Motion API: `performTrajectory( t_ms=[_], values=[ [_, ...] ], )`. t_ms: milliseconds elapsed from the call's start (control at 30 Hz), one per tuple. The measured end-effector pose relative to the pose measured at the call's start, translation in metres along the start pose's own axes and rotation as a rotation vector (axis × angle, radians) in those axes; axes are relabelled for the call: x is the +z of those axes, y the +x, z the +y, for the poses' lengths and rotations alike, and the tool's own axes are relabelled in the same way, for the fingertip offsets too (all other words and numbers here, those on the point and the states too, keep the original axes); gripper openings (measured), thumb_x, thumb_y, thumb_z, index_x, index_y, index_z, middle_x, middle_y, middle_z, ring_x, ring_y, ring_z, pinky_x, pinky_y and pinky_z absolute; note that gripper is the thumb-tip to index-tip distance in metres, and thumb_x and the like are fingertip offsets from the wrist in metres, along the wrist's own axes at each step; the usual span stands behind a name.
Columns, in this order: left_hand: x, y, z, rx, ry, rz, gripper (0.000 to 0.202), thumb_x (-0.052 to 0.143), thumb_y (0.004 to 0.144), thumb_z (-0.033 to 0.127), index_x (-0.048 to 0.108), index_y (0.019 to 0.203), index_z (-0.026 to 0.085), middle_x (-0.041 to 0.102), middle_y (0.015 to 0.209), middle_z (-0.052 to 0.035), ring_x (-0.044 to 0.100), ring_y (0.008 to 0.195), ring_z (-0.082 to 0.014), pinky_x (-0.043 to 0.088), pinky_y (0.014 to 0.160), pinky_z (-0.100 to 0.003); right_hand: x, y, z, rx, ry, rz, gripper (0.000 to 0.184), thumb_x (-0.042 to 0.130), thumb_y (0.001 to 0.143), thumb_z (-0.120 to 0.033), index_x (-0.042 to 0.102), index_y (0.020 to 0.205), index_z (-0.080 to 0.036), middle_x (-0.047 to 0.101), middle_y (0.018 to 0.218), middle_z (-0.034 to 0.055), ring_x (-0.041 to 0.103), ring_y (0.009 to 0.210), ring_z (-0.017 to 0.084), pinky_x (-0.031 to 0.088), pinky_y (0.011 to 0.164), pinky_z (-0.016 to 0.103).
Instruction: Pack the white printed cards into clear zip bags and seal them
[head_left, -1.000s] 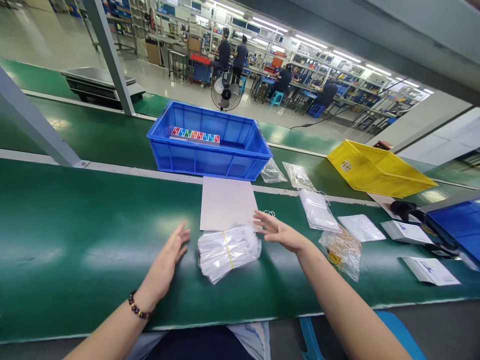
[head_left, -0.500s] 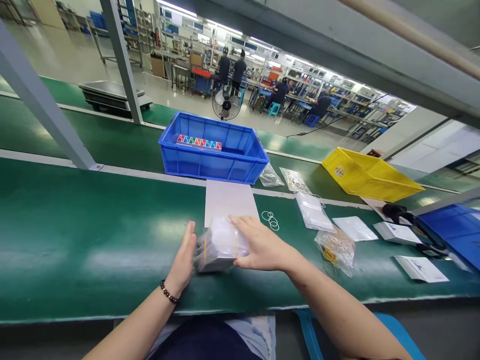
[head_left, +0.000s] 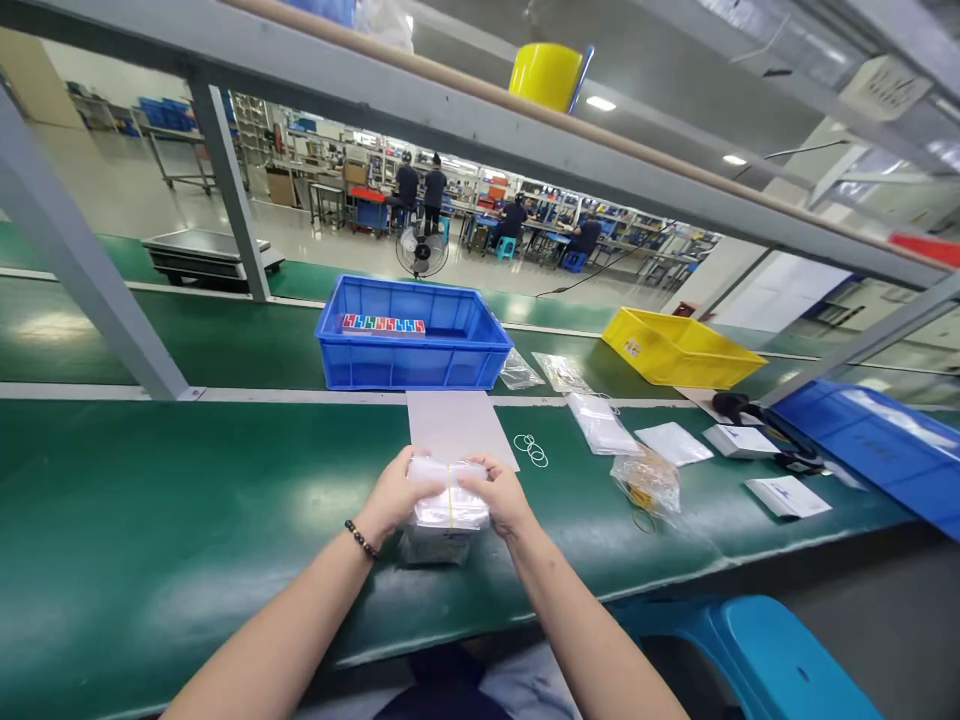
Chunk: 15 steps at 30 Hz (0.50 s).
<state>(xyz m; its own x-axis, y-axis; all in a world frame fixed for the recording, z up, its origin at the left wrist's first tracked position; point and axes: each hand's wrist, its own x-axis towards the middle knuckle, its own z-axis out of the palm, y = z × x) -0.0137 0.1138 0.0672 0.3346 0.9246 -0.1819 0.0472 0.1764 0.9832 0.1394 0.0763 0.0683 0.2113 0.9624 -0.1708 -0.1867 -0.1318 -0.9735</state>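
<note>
A bundle of clear plastic bags, bound by a yellow rubber band, is lifted a little above the green belt. My left hand grips its left end and my right hand grips its right end, fingers curled over the top. A beaded bracelet sits on my left wrist. Just beyond the bundle lies a white sheet, with a few loose rubber bands to its right.
A blue crate holding a coloured block set stands behind the sheet. To the right lie small bags, a bag of rubber bands, white cards, a yellow bin and a blue bin. A blue stool is lower right. People work far behind.
Both hands closed in on the bundle from either side and picked it up off the belt. The camera tilted upward, showing the overhead rail.
</note>
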Motion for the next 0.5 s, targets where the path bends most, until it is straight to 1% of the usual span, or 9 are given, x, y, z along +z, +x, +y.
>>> performTrajectory(
  t_ms=[67,133,233,333,400,433,500],
  values=[
    [-0.003,0.011,0.01,-0.002,0.095,-0.045,0.027,0.067,0.05,0.018,0.053,0.073,0.014,0.051,0.059,0.0031,0.048,0.052,-0.011,0.034,0.046,-0.019,0.002,0.01,-0.005,0.088,0.037,0.009,0.032,0.077,0.039,-0.023,0.057,0.063,-0.015,0.059,0.053,-0.0023,0.052,0.046,0.012,0.04,0.047,0.024],
    [-0.005,0.018,0.018,0.034,0.223,-0.049,0.022,0.067,0.049,0.021,0.049,0.059,0.015,0.046,0.052,0.0044,0.042,0.048,-0.0093,0.028,0.043,-0.019,0.002,0.017,-0.007,0.127,0.028,-0.005,0.031,0.077,0.037,-0.023,0.055,0.057,-0.014,0.058,0.048,-0.0023,0.051,0.042,0.011,0.039,0.045,0.024],
    [-0.004,0.026,0.022,0.112,0.462,-0.003,0.032,0.068,0.05,0.034,0.041,0.047,0.017,0.034,0.045,0.0062,0.035,0.044,-0.0083,0.02,0.042,-0.021,0.001,0.025,-0.004,0.132,-0.004,-0.018,0.03,0.077,0.038,-0.025,0.052,0.051,-0.015,0.056,0.044,-0.0031,0.049,0.041,0.011,0.038,0.044,0.024],
    [-0.003,0.029,0.018,0.148,0.628,0.061,0.042,0.064,0.054,0.042,0.032,0.04,0.019,0.022,0.042,0.0072,0.03,0.043,-0.0082,0.016,0.043,-0.023,0.002,0.032,0.001,0.144,-0.032,-0.026,0.027,0.075,0.046,-0.03,0.052,0.049,-0.015,0.054,0.044,-0.0041,0.05,0.042,0.01,0.039,0.045,0.024],
    [-0.003,0.03,0.018,0.139,0.667,0.068,0.041,0.061,0.057,0.042,0.032,0.039,0.019,0.022,0.04,0.0068,0.031,0.042,-0.0088,0.017,0.043,-0.023,0.005,0.038,0.003,0.154,-0.06,-0.038,0.024,0.072,0.055,-0.031,0.054,0.052,-0.014,0.055,0.047,-0.0034,0.051,0.045,0.011,0.041,0.047,0.024],
    [-0.003,0.03,0.02,0.131,0.681,0.058,0.039,0.061,0.058,0.04,0.035,0.039,0.019,0.025,0.039,0.0061,0.033,0.041,-0.0095,0.019,0.043,-0.023,0.007,0.041,0.004,0.157,-0.076,-0.044,0.023,0.07,0.061,-0.031,0.056,0.056,-0.013,0.056,0.051,-0.0026,0.052,0.049,0.011,0.042,0.049,0.024],
    [-0.005,0.03,0.03,0.123,0.728,0.033,0.03,0.061,0.058,0.036,0.044,0.041,0.017,0.038,0.04,0.0029,0.042,0.043,-0.0124,0.026,0.044,-0.023,0.009,0.047,0.004,0.154,-0.1,-0.048,0.021,0.061,0.074,-0.031,0.06,0.073,-0.011,0.06,0.068,0.0001,0.056,0.059,0.011,0.046,0.055,0.025]
  ],
)
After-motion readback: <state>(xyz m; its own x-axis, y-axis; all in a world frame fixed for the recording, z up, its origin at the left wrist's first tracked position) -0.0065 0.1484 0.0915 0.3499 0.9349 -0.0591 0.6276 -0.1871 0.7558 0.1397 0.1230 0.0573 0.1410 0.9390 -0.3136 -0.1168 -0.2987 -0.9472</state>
